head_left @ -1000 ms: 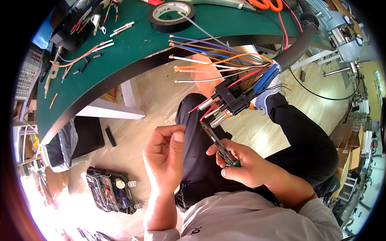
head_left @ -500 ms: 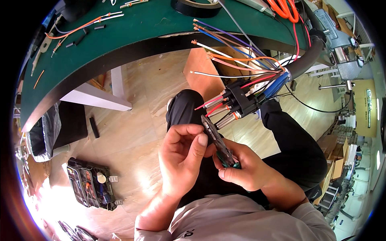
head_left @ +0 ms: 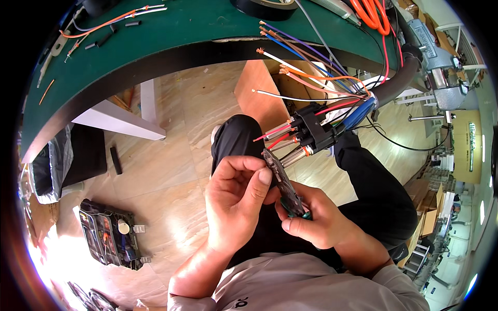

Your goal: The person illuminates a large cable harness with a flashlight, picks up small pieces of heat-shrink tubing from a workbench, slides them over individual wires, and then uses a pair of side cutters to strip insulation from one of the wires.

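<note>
My right hand (head_left: 315, 222) grips the green handles of a pair of pliers (head_left: 282, 181), whose dark jaws point up toward a black cable connector (head_left: 314, 127). My left hand (head_left: 236, 199) pinches at the jaw end of the pliers with thumb and forefinger; what it pinches is too small to tell. The connector hangs over my lap, with red, orange and metal-tipped wires (head_left: 277, 136) sticking out of it to the left. A bundle of coloured wires (head_left: 306, 62) fans out above it from a thick black hose (head_left: 397, 83).
A green-topped workbench (head_left: 171, 36) curves across the top, carrying loose wire scraps, a roll of black tape (head_left: 267, 6) and orange cable. A wooden box (head_left: 262, 96) stands under it. On the wood floor lie an open parts case (head_left: 109, 233) and a bin with a bag (head_left: 52, 166).
My left hand has come in from the left and closed onto the jaw end of the pliers. The view has shifted, so the bench sits higher in the picture.
</note>
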`<state>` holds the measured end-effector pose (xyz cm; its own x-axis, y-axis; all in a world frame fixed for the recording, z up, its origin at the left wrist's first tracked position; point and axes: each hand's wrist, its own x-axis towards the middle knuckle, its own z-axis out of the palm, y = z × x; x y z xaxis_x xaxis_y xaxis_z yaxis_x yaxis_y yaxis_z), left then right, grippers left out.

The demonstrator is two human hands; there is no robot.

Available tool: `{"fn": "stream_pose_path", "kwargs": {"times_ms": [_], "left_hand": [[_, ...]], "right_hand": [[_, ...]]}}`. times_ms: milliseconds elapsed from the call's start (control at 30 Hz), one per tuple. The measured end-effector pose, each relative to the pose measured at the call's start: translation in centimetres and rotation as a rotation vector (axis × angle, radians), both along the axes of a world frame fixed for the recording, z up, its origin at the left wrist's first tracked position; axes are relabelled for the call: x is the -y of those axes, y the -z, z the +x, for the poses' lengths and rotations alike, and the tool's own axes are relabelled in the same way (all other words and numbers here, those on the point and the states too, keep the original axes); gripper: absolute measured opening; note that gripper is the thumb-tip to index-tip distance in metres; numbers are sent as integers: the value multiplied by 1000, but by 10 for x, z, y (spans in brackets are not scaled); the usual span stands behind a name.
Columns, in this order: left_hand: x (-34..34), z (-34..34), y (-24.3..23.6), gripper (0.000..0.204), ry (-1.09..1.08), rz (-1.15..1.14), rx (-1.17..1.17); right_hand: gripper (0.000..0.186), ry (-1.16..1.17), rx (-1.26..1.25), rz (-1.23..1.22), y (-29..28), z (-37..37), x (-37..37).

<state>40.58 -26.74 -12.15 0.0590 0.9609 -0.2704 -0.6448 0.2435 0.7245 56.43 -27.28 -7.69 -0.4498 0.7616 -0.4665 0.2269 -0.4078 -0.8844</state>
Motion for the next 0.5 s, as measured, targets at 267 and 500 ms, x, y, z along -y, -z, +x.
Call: {"fn": "stream_pose_path", "kwargs": {"times_ms": [267,500], "left_hand": [[-1,1,-1,17,-3,1,22],[-2,1,-1,16,3,2,24]], "right_hand": [[36,-11,19,-5,-4,0,-1],[36,-11,28,-1,-4,0,0]]}}
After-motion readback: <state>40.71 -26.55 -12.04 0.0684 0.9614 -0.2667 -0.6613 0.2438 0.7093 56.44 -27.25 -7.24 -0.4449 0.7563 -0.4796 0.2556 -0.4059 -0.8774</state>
